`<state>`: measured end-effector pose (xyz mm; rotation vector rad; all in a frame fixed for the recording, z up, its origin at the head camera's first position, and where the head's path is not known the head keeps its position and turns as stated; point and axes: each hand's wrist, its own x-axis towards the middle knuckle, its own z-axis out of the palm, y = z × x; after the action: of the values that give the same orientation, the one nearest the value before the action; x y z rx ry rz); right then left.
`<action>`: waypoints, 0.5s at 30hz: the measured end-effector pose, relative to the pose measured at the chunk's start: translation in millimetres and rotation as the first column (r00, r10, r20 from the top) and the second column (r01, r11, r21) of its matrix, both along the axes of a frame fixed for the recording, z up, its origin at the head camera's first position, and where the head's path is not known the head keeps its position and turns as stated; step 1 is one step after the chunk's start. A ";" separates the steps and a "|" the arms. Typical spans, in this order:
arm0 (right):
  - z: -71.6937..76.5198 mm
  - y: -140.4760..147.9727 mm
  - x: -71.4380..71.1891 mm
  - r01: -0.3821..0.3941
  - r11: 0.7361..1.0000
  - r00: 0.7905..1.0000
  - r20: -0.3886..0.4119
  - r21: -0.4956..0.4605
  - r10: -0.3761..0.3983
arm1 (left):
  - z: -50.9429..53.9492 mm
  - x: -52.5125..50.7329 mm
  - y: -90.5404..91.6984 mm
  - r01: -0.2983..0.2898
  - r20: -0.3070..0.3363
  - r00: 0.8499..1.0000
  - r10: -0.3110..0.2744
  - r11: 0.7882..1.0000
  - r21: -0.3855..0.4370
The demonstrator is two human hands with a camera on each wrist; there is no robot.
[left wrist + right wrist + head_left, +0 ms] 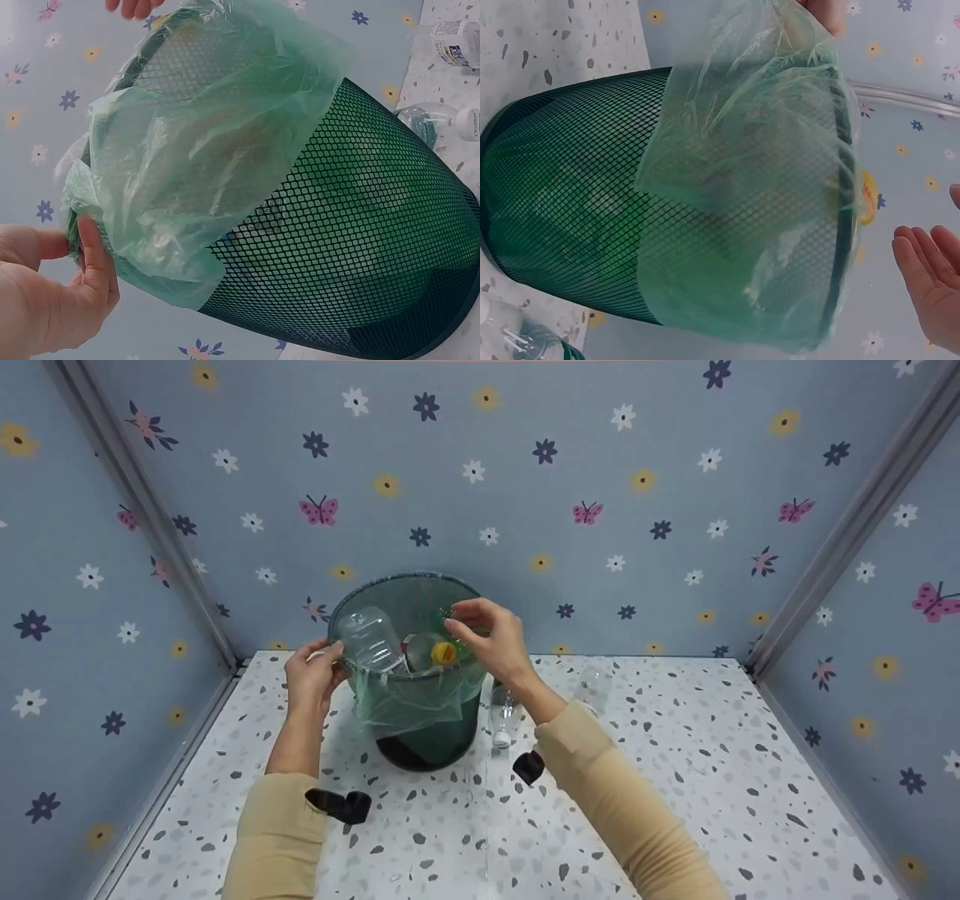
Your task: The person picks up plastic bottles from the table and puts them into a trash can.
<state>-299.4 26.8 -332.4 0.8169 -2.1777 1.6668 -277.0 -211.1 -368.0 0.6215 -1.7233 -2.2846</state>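
The green mesh bin stood on the speckled worktop, near the patterned wall. A thin, translucent green liner was folded over its rim and hung partway down the outside, blurring whatever lay behind it.

The person's left hand pinched the lined rim, its fingers grasping bag and edge together; in the right wrist view most of that hand was hidden behind the liner. The right hand was over the opposite side of the opening, its fingers loosely bent and released, with nothing visible between them. Just beside its fingertips was something green, partly covered and too indistinct to name. The left wrist view cut this hand down to a few fingertips; the right wrist view cropped it at the edge.

Inside the bin, a clear plastic bottle leaned at the left, its lower end hidden by the near rim. Beside it showed a yellow cap; what it belonged to was hard to make out. Through the mesh, the contents were only vague patches.

Right of the bin lay a white-capped bottle, partly hidden by the right forearm, and another clear bottle, faint against the worktop.
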 end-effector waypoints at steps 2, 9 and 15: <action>-2.1 7.2 1.1 -0.004 1.000 1.000 -0.007 -0.027 0.004 | 1.0 0.6 0.2 0.011 0.002 1.000 -0.011 1.000 0.004; 7.3 29.2 20.1 0.033 0.997 0.999 0.010 -0.068 -0.032 | 2.1 0.6 0.7 0.023 0.022 1.000 -0.023 1.000 0.001; -3.4 48.5 19.2 0.096 0.992 0.995 0.021 -0.080 -0.094 | 4.5 6.3 4.5 0.027 0.029 0.999 -0.027 1.000 0.000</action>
<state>-280.2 75.3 -335.8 0.6688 -2.1106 1.7086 -270.7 -206.6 -363.6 0.6378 -1.7558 -2.3042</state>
